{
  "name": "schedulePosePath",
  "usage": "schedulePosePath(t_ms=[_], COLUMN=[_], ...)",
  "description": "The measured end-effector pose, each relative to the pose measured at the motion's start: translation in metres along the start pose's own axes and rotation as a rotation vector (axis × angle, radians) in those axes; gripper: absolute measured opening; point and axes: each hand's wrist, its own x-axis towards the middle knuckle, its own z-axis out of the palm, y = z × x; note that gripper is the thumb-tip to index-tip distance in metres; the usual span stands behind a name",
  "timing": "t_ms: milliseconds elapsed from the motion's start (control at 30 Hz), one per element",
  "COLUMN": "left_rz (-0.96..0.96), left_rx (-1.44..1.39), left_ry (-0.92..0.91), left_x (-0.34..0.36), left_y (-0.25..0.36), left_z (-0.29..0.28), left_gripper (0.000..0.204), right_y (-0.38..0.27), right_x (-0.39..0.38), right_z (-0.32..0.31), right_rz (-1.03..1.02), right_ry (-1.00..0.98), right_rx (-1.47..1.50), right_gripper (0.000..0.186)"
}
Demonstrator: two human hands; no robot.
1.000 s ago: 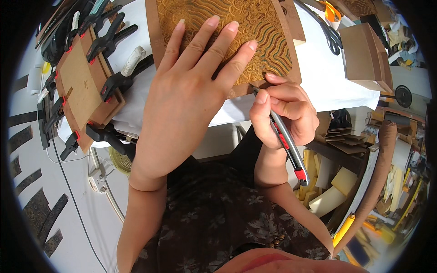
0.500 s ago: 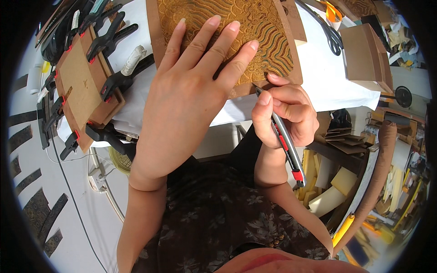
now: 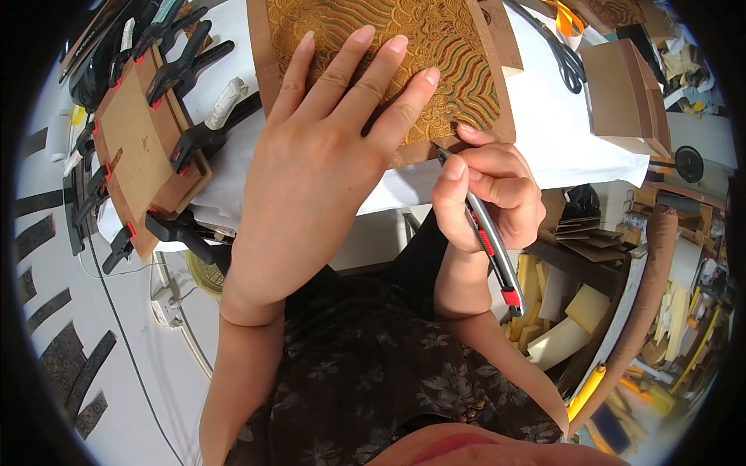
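A gold brocade piece (image 3: 458,70) with wavy patterns and green streaks lies on a brown board (image 3: 259,54) on the white-covered table (image 3: 556,147). My left hand (image 3: 318,171) rests palm down on the brocade, fingers spread apart. My right hand (image 3: 497,186) is wrapped round a silver utility knife (image 3: 497,264) with a red slider, its back end pointing down toward me. The knife's tip is at the brocade's lower edge, just right of my left thumb. My right fingertips sit close to the brocade's lower right corner; whether they touch it I cannot tell.
At left, several black clamps (image 3: 179,74) with red pads grip stacked brown boards (image 3: 140,163). At upper right are a folded brown cardboard piece (image 3: 622,93), a black cord (image 3: 567,66) and an orange ribbon (image 3: 566,19). Foam and board offcuts (image 3: 583,311) fill storage at lower right.
My right hand and the knife have shifted very slightly to the right over the last second. My left hand and the brocade look unmoved.
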Motion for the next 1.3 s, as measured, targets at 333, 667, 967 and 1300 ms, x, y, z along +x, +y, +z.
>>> schedulePosePath(t_ms=[333, 667, 967, 1300], left_rz=[0.003, 0.01, 0.001, -0.008], left_rx=[-0.005, 0.006, 0.002, -0.008], left_ry=[0.009, 0.021, 0.016, 0.001], left_x=[0.0001, -0.0009, -0.0003, 0.0], left_y=[-0.0006, -0.0013, -0.001, 0.0003], left_z=[0.0027, 0.0029, 0.0026, 0.0014], left_gripper=[0.065, 0.062, 0.065, 0.067], right_y=[0.0019, 0.002, -0.0025, 0.001], right_x=[-0.0005, 0.0006, 0.0014, -0.0014], right_z=[0.002, 0.0035, -0.0011, 0.0019], right_rz=[-0.035, -0.053, 0.027, 0.0], right_ry=[0.0, 0.006, -0.036, 0.008], right_rx=[-0.017, 0.0, 0.054, -0.006], right_gripper=[0.028, 0.029, 0.029, 0.029])
